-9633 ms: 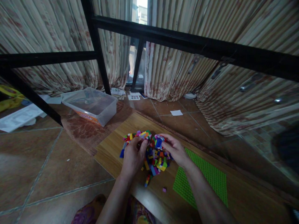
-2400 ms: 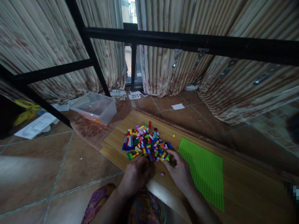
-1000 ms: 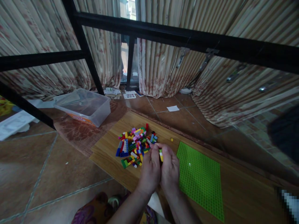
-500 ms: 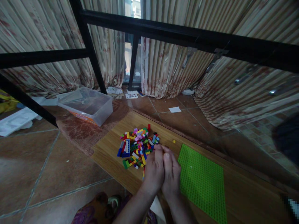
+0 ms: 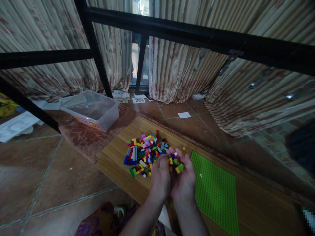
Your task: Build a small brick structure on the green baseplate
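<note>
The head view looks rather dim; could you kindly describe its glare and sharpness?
Head view: brightest at the window, dimmer elsewhere; head view: a tiny glint on the green baseplate; head view: distinct colours but soft edges on the bricks in the right hand; head view: a pixelated patch at lower right.

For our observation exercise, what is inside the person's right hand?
Small bricks, including yellow and green ones, rest in the right hand; the left hand covers whatever lies behind it.
</note>
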